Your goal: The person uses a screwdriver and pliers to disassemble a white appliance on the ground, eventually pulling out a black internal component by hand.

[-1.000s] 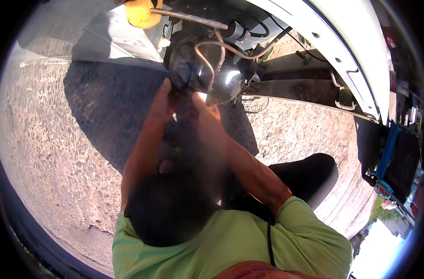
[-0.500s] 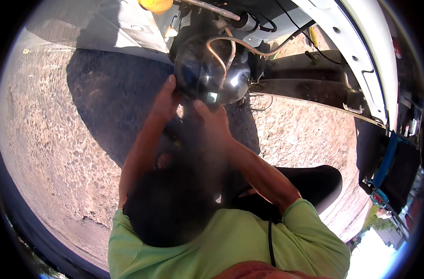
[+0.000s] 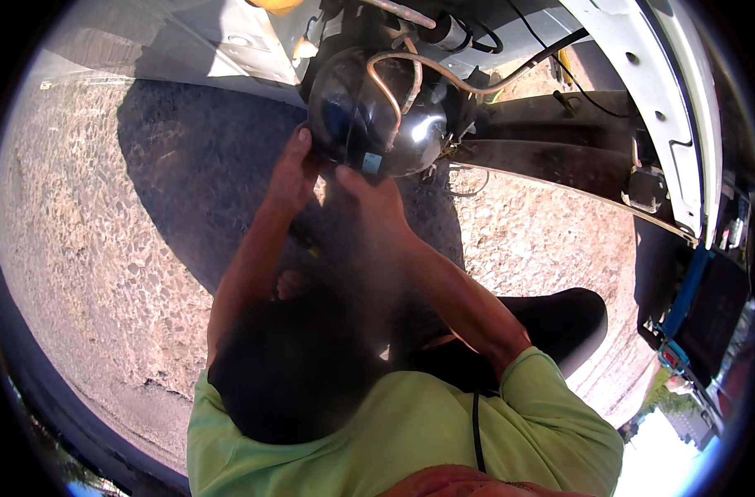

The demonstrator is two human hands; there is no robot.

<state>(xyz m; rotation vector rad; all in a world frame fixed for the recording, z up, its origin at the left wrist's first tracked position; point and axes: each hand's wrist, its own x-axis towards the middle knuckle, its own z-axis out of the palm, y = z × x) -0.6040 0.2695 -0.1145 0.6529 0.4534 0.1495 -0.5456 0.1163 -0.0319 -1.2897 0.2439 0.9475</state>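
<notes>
In front of me is a black, shiny, dome-shaped compressor (image 3: 332,103) with a small pale label (image 3: 372,162) on its near side. Curved copper pipes (image 3: 440,66) rise from its top. My left hand (image 3: 295,176) grips its near left edge, thumb up along the side and the other fingers mostly hidden. Closed at the near edge, just below the label, is my right hand (image 3: 373,201); its thumb points at the casing and its fingertips are out of sight beneath.
A metal appliance body with a white edge panel (image 3: 672,124) curves round the far right. Thin black cable (image 3: 551,54) hangs behind the pipes. Something yellow (image 3: 275,5) sits at the top edge. Rough stony ground (image 3: 87,224) lies around, partly shadowed. Blue-and-black gear (image 3: 684,306) stands at right.
The view has shifted slightly, so the panel and pipes sit a little farther right. Both hands stay at the compressor's near edge, with the right thumb moved slightly left.
</notes>
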